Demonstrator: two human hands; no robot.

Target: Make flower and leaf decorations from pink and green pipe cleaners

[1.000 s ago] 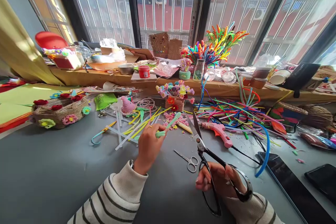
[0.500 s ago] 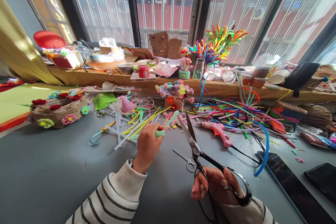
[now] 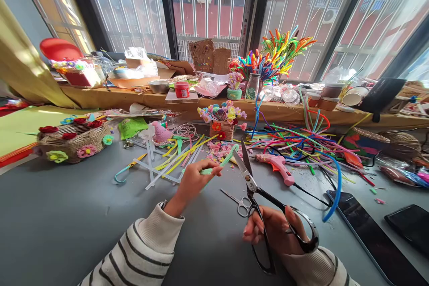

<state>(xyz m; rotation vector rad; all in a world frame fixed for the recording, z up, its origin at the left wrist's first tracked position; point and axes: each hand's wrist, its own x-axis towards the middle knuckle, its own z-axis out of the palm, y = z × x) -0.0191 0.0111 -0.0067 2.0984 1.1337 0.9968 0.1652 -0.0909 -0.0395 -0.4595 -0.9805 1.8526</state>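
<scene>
Pinched between the fingers of my left hand (image 3: pixel 193 184) is a light green pipe cleaner (image 3: pixel 229 156), its upper end bent over like a hook. That end reaches to the open blades of the large black-handled scissors (image 3: pixel 248 179); whether it touches them I cannot tell. My right hand (image 3: pixel 273 228) is closed around the scissors' handles, fingers through the loops and blades pointing up and away. Small silver scissors (image 3: pixel 242 205) lie on the table between my hands. A pink glue gun (image 3: pixel 276 167) rests just right of the blades.
Loose coloured pipe cleaners (image 3: pixel 301 145) pile up at the right back. Glue sticks (image 3: pixel 151 170) lie left of centre. A woven basket (image 3: pixel 72 140) with crochet flowers stands at left, a small flower pot (image 3: pixel 222 130) at centre back. Two phones, one a long dark phone (image 3: pixel 372 232), lie right.
My left hand has moved right and turned, bringing the bent tip of the green pipe cleaner up to the scissor blades. The right hand and scissors have barely moved.
</scene>
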